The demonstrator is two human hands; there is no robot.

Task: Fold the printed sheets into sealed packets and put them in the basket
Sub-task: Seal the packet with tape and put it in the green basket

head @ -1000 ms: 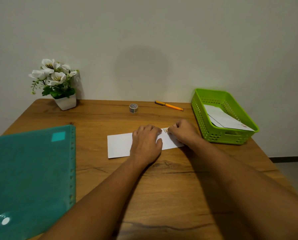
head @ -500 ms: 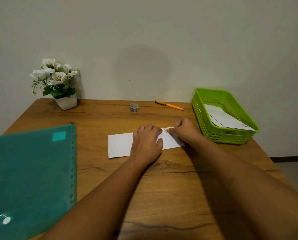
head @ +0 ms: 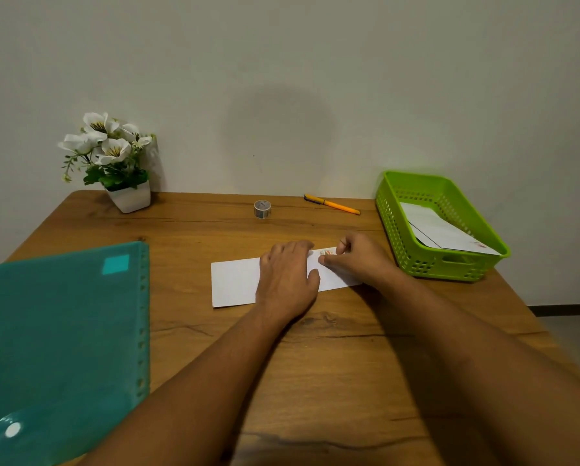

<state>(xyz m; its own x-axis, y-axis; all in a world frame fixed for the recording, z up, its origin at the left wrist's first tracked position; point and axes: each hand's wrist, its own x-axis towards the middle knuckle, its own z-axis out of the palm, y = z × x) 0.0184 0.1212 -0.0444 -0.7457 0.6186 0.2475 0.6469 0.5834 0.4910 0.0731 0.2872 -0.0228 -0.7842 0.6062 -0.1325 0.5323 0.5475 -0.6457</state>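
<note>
The head-worn view looks forward and down from above the near edge of the wooden table [head: 332, 381], facing the pale wall [head: 281, 62] behind it. It sits close enough that both forearms run in from the bottom edge to the left hand [head: 286, 280] and the right hand [head: 359, 260] at mid-frame. Its wide angle takes in the teal folder [head: 59, 331] at left and the green basket [head: 392, 223] at right.

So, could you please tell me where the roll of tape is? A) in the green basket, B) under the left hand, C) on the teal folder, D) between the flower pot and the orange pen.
D: the roll of tape stands on the wooden table, flower pot to its left, orange pen to its right.
</note>
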